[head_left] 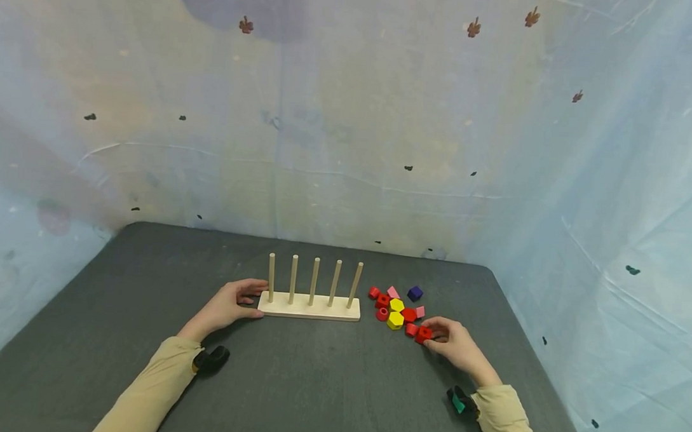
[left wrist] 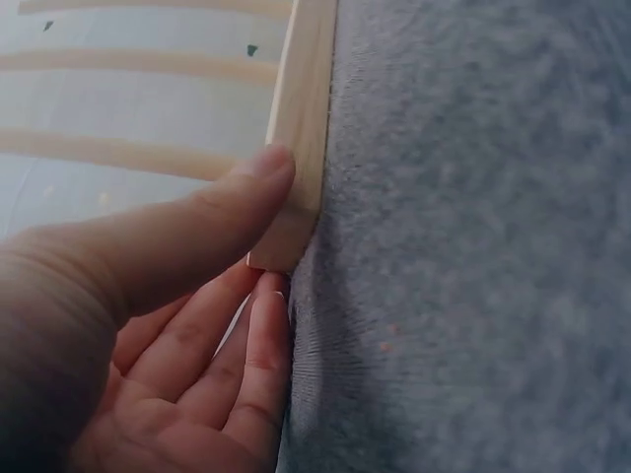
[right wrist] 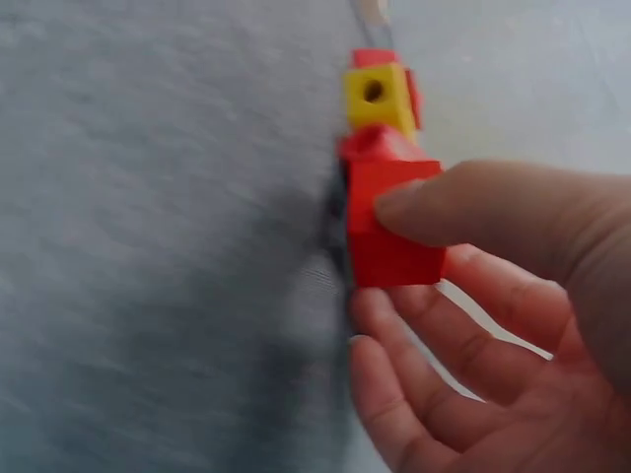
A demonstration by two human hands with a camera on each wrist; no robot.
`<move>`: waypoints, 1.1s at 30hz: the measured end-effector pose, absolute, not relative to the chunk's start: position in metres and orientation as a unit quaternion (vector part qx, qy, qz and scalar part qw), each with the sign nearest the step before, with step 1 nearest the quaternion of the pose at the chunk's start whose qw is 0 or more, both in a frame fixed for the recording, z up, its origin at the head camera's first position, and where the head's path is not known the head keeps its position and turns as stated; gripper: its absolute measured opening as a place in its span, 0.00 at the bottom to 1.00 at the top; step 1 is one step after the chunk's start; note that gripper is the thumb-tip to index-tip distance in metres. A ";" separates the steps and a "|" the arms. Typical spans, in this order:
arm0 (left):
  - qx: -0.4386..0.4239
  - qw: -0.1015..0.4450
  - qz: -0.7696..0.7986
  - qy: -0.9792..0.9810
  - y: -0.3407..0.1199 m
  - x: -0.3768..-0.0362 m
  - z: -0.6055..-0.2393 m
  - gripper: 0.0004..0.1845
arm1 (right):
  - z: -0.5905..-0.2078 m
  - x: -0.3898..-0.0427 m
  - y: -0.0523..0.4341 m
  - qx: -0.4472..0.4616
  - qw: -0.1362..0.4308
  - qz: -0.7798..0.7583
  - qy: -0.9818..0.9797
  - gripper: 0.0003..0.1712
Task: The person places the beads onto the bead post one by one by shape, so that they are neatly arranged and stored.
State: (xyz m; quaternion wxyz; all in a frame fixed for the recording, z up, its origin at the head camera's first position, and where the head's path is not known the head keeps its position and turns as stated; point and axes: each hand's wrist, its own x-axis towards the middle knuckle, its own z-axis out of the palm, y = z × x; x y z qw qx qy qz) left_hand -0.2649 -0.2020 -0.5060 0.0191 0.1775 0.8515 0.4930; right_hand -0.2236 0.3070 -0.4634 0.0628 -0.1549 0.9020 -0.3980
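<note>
Head view: left hand (head_left: 226, 307) grips the peg board (head_left: 310, 305); right hand (head_left: 455, 344) pinches a red block (head_left: 424, 334).

A pale wooden peg board (head_left: 309, 307) lies flat on the dark grey worktop (head_left: 294, 379), a long narrow base with five upright dowels in a row. The left hand (head_left: 228, 306) grips its left end, thumb against the base's front edge and fingers at the end face. To the right of the board, a red cube-shaped block (head_left: 424, 334) with a hole through it sits at the near edge of a small cluster of coloured blocks. The right hand (head_left: 456, 344) pinches it between thumb and fingers, on the worktop.
</note>
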 end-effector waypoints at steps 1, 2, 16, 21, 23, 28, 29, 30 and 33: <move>0.176 0.022 0.496 0.850 -0.202 -0.265 -0.507 0.37 | -0.460 -0.224 0.308 -0.155 0.060 -0.394 0.904 0.18; 0.177 0.023 0.499 0.848 -0.202 -0.266 -0.507 0.37 | -0.457 -0.224 0.310 -0.159 0.058 -0.391 0.905 0.18; 0.173 0.018 0.501 0.847 -0.201 -0.267 -0.507 0.35 | -0.373 -0.244 0.289 -0.207 -0.011 -0.426 0.881 0.21; 0.168 0.019 0.502 0.848 -0.203 -0.266 -0.506 0.35 | -0.347 -0.257 0.266 -0.224 -0.033 -0.431 0.873 0.20; 0.165 0.017 0.501 0.850 -0.204 -0.266 -0.506 0.35 | -0.337 -0.262 0.255 -0.231 -0.039 -0.435 0.869 0.20; 0.162 0.017 0.501 0.850 -0.204 -0.264 -0.507 0.34 | -0.319 -0.271 0.228 -0.261 -0.050 -0.434 0.861 0.19; 0.161 0.017 0.502 0.849 -0.204 -0.263 -0.507 0.34 | -0.316 -0.272 0.222 -0.269 -0.052 -0.434 0.858 0.19; 0.161 0.018 0.504 0.848 -0.203 -0.263 -0.507 0.35 | -0.314 -0.273 0.217 -0.274 -0.051 -0.437 0.855 0.19; 0.166 0.017 0.510 0.844 -0.202 -0.263 -0.506 0.35 | -0.307 -0.276 0.202 -0.290 -0.051 -0.445 0.846 0.18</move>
